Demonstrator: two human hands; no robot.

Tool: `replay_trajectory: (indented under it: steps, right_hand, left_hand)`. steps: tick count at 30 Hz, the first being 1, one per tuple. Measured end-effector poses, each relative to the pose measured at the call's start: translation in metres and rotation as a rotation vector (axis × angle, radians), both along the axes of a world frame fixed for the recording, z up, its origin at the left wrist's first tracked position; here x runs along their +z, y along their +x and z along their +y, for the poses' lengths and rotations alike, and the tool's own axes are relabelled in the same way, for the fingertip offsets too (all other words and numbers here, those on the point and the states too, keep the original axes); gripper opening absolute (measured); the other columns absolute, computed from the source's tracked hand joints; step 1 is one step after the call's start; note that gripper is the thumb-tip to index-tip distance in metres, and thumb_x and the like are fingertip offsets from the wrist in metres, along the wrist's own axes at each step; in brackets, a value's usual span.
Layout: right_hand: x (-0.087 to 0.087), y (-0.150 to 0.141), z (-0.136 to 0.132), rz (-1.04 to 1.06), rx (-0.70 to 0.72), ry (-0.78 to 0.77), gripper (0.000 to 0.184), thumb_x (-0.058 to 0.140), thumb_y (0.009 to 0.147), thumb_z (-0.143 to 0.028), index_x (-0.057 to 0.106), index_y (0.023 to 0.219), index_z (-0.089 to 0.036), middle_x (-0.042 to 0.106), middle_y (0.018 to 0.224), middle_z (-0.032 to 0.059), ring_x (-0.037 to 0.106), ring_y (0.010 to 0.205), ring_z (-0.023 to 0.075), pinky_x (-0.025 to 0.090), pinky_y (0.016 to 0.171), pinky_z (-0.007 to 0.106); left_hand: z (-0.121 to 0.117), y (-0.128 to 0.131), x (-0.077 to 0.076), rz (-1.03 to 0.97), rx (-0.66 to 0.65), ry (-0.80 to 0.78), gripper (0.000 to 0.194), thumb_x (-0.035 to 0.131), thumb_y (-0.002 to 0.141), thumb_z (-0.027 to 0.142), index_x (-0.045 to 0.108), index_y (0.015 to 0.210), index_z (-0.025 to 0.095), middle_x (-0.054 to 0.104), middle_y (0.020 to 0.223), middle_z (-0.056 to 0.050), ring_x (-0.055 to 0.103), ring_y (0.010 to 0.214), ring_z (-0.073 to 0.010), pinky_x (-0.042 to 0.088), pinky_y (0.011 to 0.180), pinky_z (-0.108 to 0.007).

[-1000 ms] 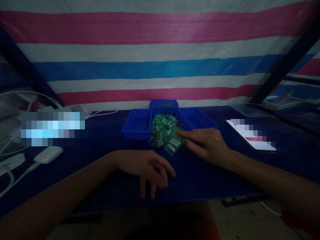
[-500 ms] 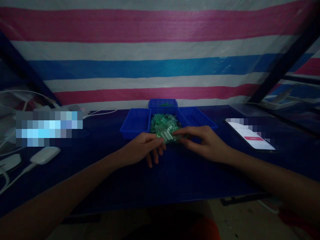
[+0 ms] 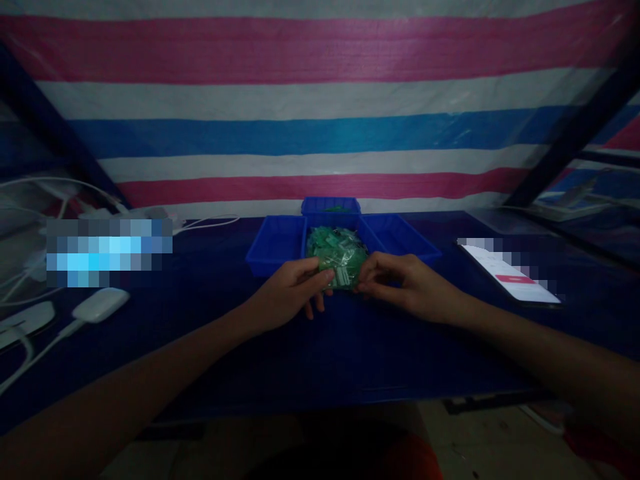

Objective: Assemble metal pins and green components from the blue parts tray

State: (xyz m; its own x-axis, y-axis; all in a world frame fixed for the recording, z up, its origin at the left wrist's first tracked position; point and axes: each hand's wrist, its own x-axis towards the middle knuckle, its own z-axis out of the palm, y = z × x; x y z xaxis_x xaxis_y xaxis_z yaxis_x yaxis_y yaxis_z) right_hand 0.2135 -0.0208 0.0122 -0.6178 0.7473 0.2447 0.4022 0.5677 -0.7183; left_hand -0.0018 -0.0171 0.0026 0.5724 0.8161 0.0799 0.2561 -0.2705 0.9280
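Between my hands is a clear, greenish plastic bag (image 3: 343,275) with pale strip-like pieces showing through it. My left hand (image 3: 293,288) pinches its left edge between thumb and forefinger, the other fingers hanging below. At its lower right edge, my right hand (image 3: 395,283) has thumb and forefinger pressed together on the plastic. Just behind the bag lies a heap of green packets (image 3: 330,238), partly hidden by it. Blue trays flank the heap: a left tray (image 3: 276,261) and a right tray (image 3: 417,245).
A third blue tray (image 3: 331,201) at the back holds something green. To the right lies a lit phone (image 3: 515,277). White chargers and cables (image 3: 100,305) spread over the left of the dark blue table (image 3: 320,373). A striped sheet (image 3: 320,133) hangs behind.
My right fingers have moved from the bag's top face down to its lower right edge. My left hand keeps its pinch. The view has shifted slightly.
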Motion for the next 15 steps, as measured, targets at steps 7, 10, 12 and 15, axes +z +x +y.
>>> replay_trajectory:
  steps: [7,10,12,15]
  right_hand:
    - [0.000,-0.002,-0.002,-0.159,-0.047,0.127,0.019,0.047,0.083,-0.035,0.053,0.089,-0.017,0.056,0.063,-0.0027,0.052,0.055,0.0094,0.038,0.050,0.022]
    - [0.000,-0.004,-0.004,-0.145,-0.038,0.155,0.021,0.048,0.083,-0.036,0.053,0.090,-0.017,0.058,0.070,-0.0009,0.054,0.060,0.0104,0.041,0.054,0.023]
    - [0.000,-0.005,-0.005,-0.129,-0.027,0.152,0.022,0.049,0.082,-0.037,0.053,0.092,-0.017,0.060,0.076,0.0009,0.056,0.065,0.0112,0.042,0.057,0.023]
    - [0.000,-0.006,-0.007,-0.121,0.001,0.126,0.025,0.052,0.080,-0.039,0.053,0.092,-0.017,0.061,0.079,0.0019,0.056,0.068,0.0120,0.043,0.058,0.024]
  left_hand:
    - [-0.004,0.002,-0.004,0.044,0.052,0.119,0.023,0.044,0.084,0.034,0.051,0.083,0.013,0.059,0.070,-0.001,0.054,0.055,-0.0078,0.044,0.045,-0.017]
    - [-0.008,0.003,-0.004,0.071,0.096,0.218,0.026,0.047,0.083,0.034,0.051,0.098,0.013,0.061,0.072,-0.001,0.055,0.058,-0.0092,0.045,0.049,-0.018]
    - [-0.011,0.002,-0.004,0.124,0.071,0.314,0.035,0.047,0.082,0.032,0.048,0.112,0.015,0.062,0.077,-0.002,0.055,0.060,-0.0098,0.046,0.054,-0.020]
    - [-0.015,0.001,-0.003,0.208,-0.052,0.450,0.052,0.051,0.081,0.034,0.036,0.129,0.021,0.060,0.096,-0.004,0.054,0.066,-0.0105,0.046,0.062,-0.024]
